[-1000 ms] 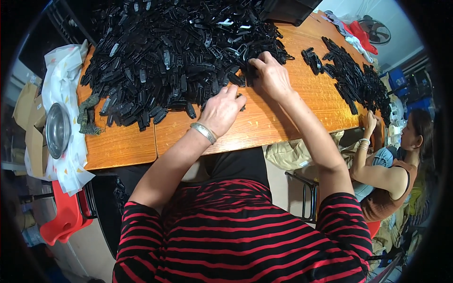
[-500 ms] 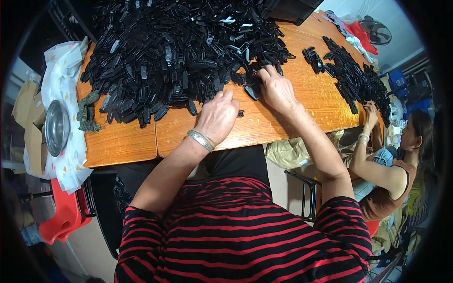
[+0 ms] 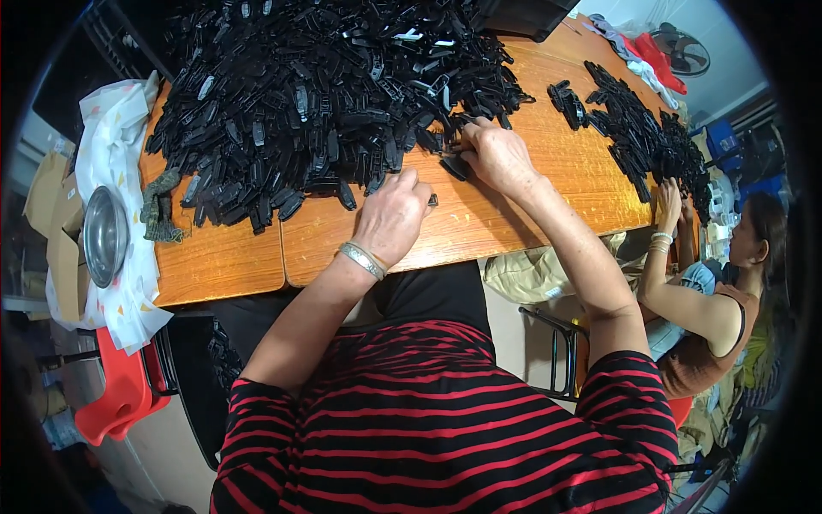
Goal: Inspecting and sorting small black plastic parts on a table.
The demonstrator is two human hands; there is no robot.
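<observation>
A: Starting left, with a big heap of black plastic parts (image 3: 300, 111) on the wooden surface (image 3: 224, 264).

B: Then to the left hand (image 3: 390, 214), curled by the heap's near edge, with a small black piece (image 3: 432, 200) at the thumb; pinched or not, can't tell.

A: Across to the right hand (image 3: 498, 156), bent-fingered, close by a dark part (image 3: 455, 168); grip hidden too.

B: Seemingly picking out single pieces; calling next for a sure fingertip hold.
</observation>
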